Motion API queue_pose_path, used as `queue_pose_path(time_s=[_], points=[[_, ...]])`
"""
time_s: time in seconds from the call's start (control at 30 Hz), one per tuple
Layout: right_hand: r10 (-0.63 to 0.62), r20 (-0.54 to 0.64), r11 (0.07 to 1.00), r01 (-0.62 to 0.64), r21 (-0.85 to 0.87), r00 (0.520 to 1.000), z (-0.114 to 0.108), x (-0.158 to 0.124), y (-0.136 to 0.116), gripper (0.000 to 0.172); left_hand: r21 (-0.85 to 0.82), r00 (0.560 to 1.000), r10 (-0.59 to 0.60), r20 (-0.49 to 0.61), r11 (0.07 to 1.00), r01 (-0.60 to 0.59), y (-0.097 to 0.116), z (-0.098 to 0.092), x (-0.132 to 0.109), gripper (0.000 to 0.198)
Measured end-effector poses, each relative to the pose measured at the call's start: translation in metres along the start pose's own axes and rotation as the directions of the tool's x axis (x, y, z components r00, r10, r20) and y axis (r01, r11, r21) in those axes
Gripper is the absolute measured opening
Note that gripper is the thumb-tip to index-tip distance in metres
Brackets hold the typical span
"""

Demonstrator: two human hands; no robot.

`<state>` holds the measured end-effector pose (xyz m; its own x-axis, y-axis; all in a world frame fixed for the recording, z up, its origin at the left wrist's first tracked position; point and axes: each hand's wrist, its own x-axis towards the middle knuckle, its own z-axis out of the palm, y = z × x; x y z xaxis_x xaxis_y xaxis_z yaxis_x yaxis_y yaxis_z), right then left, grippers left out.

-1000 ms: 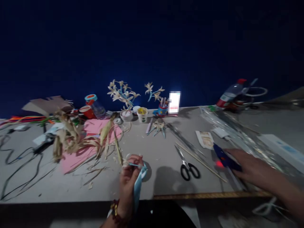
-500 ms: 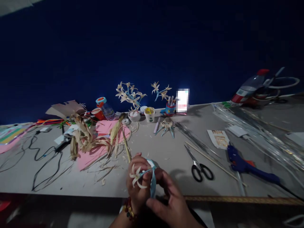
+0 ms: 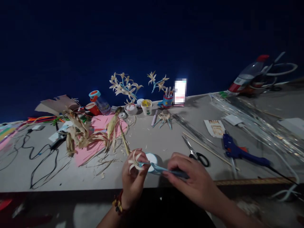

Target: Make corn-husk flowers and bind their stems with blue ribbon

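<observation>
My left hand (image 3: 133, 183), closed, pinches a small cream-coloured flower (image 3: 135, 161) by its blue-wrapped stem. The flower's thin petals look like dried corn husk. From the stem a strip of light blue tape (image 3: 161, 169) stretches to the right. The fingers of my right hand (image 3: 193, 177) are closed on that strip. A round white disc with a blue edge, seemingly the tape roll (image 3: 151, 159), shows just beside my left fingertips; whether they touch it I cannot tell. Both hands are over the table's front edge.
Dried corn husks (image 3: 80, 129) lie on pink paper (image 3: 83, 155) at left. Finished flower sprays (image 3: 124, 87) stand at the back, near small cups (image 3: 146, 109). Scissors (image 3: 196, 153), a blue glue gun (image 3: 242, 153) and wire bundles (image 3: 190, 126) lie at right. Black cables (image 3: 55, 158) run across the left side.
My right hand has moved right, away from my left, drawing the blue tape out nearly level. The white disc has come into fuller view. The camera view has shifted slightly.
</observation>
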<state>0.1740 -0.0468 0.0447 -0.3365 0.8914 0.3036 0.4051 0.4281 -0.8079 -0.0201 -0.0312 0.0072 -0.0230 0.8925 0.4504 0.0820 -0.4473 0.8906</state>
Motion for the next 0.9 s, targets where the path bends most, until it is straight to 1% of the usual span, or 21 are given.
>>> queue_pose_path(time_s=[0.07, 0.17, 0.23, 0.3, 0.4, 0.5, 0.57, 0.67, 0.73, 0.83, 0.9], points=[[-0.068, 0.058, 0.994, 0.072, -0.077, 0.996, -0.015, 0.006, -0.003, 0.013, -0.037, 0.995, -0.055, 0.079, 0.998, 0.058, 0.004, -0.003, 0.000, 0.004], [-0.104, 0.149, 0.991, 0.116, -0.073, 0.983, -0.028, 0.014, -0.003, 0.009, -0.071, 0.968, -0.167, 0.186, 0.981, 0.182, 0.009, -0.006, 0.000, 0.003], [-0.094, 0.201, 0.994, 0.103, -0.036, 0.975, -0.030, 0.016, 0.001, 0.007, -0.080, 0.929, -0.250, 0.271, 0.956, 0.281, 0.012, -0.008, 0.001, 0.003], [-0.065, 0.223, 0.998, 0.062, 0.020, 0.973, -0.030, 0.017, 0.007, 0.007, -0.101, 0.880, -0.320, 0.350, 0.921, 0.375, 0.014, -0.010, 0.003, 0.004], [-0.001, 0.200, 0.988, -0.030, 0.150, 0.980, -0.025, 0.017, 0.017, 0.006, -0.175, 0.815, -0.375, 0.441, 0.855, 0.489, 0.014, -0.010, 0.006, 0.006], [0.040, 0.160, 0.950, -0.087, 0.299, 0.986, -0.018, 0.016, 0.024, 0.007, -0.260, 0.770, -0.399, 0.497, 0.779, 0.571, 0.014, -0.009, 0.008, 0.008], [0.070, 0.142, 0.914, -0.120, 0.388, 0.987, -0.013, 0.014, 0.027, 0.008, -0.304, 0.753, -0.416, 0.510, 0.732, 0.610, 0.014, -0.007, 0.007, 0.010], [0.120, 0.107, 0.855, -0.157, 0.494, 0.987, -0.003, 0.012, 0.031, 0.011, -0.353, 0.746, -0.443, 0.496, 0.682, 0.640, 0.014, -0.004, 0.007, 0.013], [0.089, 0.049, 0.830, -0.101, 0.549, 0.995, 0.003, 0.011, 0.034, 0.011, -0.386, 0.745, -0.459, 0.484, 0.652, 0.653, 0.014, -0.002, 0.006, 0.014], [-0.060, -0.046, 0.807, 0.076, 0.585, 0.997, 0.010, 0.011, 0.039, 0.013, -0.438, 0.738, -0.479, 0.476, 0.598, 0.671, 0.012, -0.001, 0.005, 0.014], [-0.163, -0.070, 0.805, 0.173, 0.567, 0.984, 0.012, 0.011, 0.040, 0.016, -0.467, 0.736, -0.482, 0.475, 0.571, 0.675, 0.011, 0.000, 0.004, 0.012]])
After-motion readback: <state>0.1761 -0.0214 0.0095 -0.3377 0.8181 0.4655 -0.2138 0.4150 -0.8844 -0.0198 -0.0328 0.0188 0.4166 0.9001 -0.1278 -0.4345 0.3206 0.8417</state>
